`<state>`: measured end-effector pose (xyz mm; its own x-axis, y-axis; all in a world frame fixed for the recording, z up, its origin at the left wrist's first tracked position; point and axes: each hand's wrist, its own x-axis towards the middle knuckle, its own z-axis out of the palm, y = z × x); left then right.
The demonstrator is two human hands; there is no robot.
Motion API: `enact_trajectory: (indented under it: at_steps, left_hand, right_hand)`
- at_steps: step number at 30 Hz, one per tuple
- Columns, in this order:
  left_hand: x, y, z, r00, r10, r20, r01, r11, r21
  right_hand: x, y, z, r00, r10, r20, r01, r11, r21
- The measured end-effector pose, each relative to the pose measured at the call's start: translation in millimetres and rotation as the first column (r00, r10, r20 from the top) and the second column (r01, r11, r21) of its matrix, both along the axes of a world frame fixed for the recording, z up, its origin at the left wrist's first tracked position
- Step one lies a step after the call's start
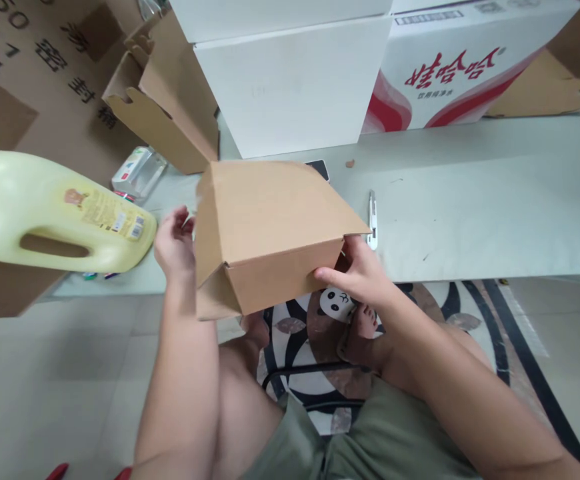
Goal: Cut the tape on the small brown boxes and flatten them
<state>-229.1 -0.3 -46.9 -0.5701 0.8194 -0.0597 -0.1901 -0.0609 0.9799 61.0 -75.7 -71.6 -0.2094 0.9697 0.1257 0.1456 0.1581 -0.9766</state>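
A brown cardboard box [280, 213], partly folded together, is held tilted above my lap at the table's front edge. My right hand [365, 270] grips its right end, with the thumb on the near wall and the other fingers mostly hidden behind the cardboard. A flap sticks out at the box's lower left corner. Just beside the left side of the box is my left hand [175, 243], its fingers loosely bent and apart, with nothing seen in them. A white utility knife [373, 220] lies on the table just beyond my right hand.
On the left lies a pale yellow jug [60, 210], near a clear plastic box [140, 173]. Another folded cardboard box [170, 93] stands behind them. White cartons [295, 87] and a red-and-white carton [440, 73] line the back of the table [495, 200]. A dark object [320, 170] is partly hidden behind the held box.
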Motion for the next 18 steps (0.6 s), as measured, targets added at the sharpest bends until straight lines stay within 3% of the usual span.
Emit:
enact_trajectory:
  at_steps: [3,5,9,11,14,18]
  left_hand:
    - [-2,-2,7.8,0.995,0.09,0.04,-0.087,0.994,-0.063]
    - [2,-7,6.5,1.0,-0.004,0.004,0.005,0.982,-0.19]
    - [15,-15,-5.7,0.968,-0.248,-0.03,0.214,0.886,-0.412]
    - [18,-16,-9.5,0.945,-0.326,0.001,0.303,0.877,-0.373]
    - [19,-16,-7.2,0.928,-0.366,0.069,0.372,0.905,-0.207]
    - [23,-18,-1.2,0.893,-0.412,0.183,0.421,0.907,-0.012]
  right_hand:
    - [4,2,-1.2,0.965,-0.087,0.247,0.076,0.996,0.054]
    - [3,3,-3.8,0.93,-0.132,0.344,0.124,0.991,0.044]
    - [-1,5,-7.3,0.903,-0.23,0.362,0.247,0.969,0.0]
    - [-3,6,-6.9,0.891,-0.316,0.327,0.331,0.944,0.01]
    - [-2,6,-5.7,0.87,-0.409,0.276,0.414,0.909,0.043]
    - [0,7,-6.3,0.879,-0.402,0.255,0.413,0.911,0.012]
